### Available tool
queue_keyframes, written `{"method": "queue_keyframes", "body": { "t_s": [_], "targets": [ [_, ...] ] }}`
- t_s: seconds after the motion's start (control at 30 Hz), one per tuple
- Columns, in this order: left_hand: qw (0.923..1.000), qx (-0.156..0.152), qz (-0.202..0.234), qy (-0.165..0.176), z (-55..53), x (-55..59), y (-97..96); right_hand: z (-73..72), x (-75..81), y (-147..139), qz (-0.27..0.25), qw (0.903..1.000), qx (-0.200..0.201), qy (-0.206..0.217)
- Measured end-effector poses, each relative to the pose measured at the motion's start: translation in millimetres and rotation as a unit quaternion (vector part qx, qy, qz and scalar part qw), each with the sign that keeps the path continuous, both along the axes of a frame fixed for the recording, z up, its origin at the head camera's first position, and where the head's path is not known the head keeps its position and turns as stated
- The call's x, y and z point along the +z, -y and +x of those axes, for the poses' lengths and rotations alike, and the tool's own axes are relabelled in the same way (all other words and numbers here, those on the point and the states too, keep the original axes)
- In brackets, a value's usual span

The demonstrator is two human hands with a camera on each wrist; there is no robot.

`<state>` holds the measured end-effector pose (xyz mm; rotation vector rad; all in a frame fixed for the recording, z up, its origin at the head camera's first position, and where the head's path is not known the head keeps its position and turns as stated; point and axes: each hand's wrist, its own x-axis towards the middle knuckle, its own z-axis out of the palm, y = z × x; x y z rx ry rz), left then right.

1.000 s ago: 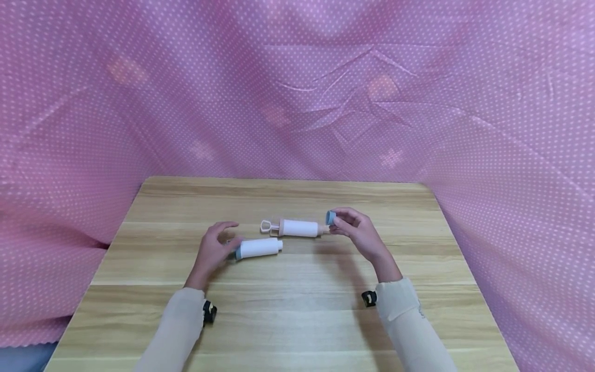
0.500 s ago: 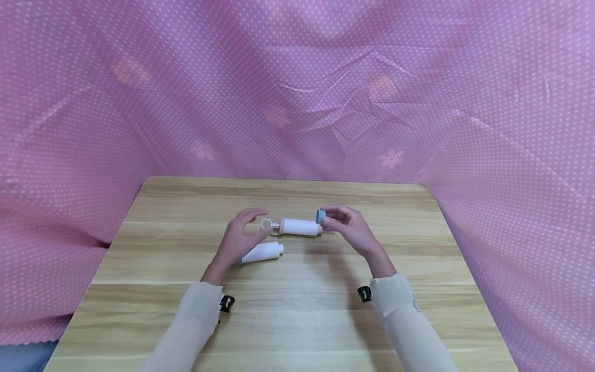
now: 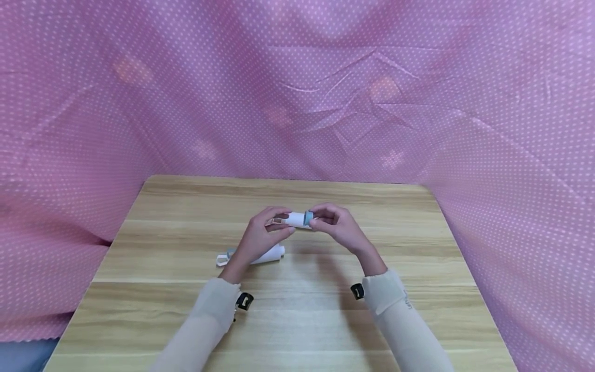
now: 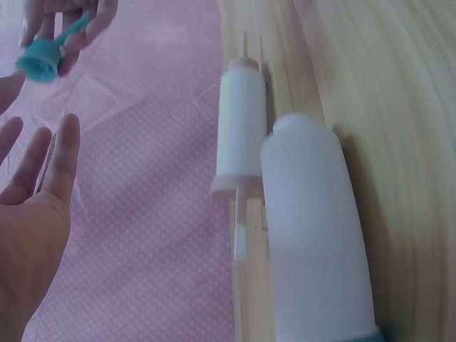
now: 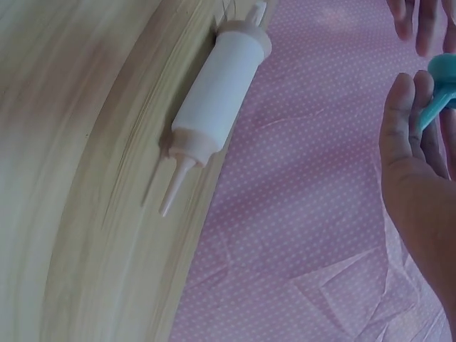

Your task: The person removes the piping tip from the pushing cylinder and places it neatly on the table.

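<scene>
My right hand (image 3: 343, 228) pinches a teal funnel-shaped nozzle (image 3: 308, 217) with a thin spout, above the table. Opposite it, my left hand (image 3: 259, 240) hovers with fingers spread. In the left wrist view, nothing sits in that left hand (image 4: 32, 235), which is apart from the nozzle (image 4: 40, 60). A white syringe-like tube with pink ends (image 5: 219, 89) and its own thin nozzle lies on the table beneath both hands. Nearer, a second white tube with a teal collar (image 3: 269, 255) and pull handle lies partly hidden behind my left wrist.
Both tubes lie on a wood-grain table (image 3: 297, 320). Pink dotted cloth (image 3: 297, 93) hangs behind the table and along its sides. Black wrist cameras sit at both sleeve cuffs.
My left hand has moved right and away from me, from the teal-collared tube to above the pink-ended one. My right hand has shifted left with the teal nozzle, closing the gap between the hands.
</scene>
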<state>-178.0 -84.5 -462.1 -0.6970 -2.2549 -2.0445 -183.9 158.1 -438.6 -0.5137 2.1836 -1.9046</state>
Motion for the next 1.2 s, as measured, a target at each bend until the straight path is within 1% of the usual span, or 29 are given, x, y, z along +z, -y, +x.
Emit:
{"method": "queue_keyframes", "body": {
  "t_s": [0.1,0.27,0.47,0.63,0.73,0.93,1.2],
  "targets": [
    [0.9998,-0.012,0.016,0.005,1.7,2.1,-5.6,0.0,-0.5,4,-0.001,0.9998,0.02,-0.01],
    [0.9989,-0.03,0.035,-0.008,3.6,2.4,-12.6,1.3,0.0,7,-0.011,0.9986,0.051,-0.012],
    [0.9983,-0.036,0.041,-0.02,4.6,1.1,-16.6,2.0,-0.3,6,-0.013,0.9983,0.056,-0.009],
    [0.9981,-0.04,0.041,-0.025,4.0,2.6,-16.7,2.6,-2.1,5,-0.023,0.9978,0.062,-0.001],
    [0.9983,-0.037,0.038,-0.026,3.8,4.6,-16.4,4.0,-3.8,2,-0.016,0.9981,0.059,0.011],
    [0.9988,-0.02,0.038,-0.026,5.1,9.0,-15.2,6.1,-9.6,-4,0.015,0.9991,0.032,0.022],
    [0.9977,-0.013,0.061,-0.027,4.3,7.5,-14.3,6.2,-13.3,-9,-0.01,0.9996,0.016,0.021]
  ]
}}
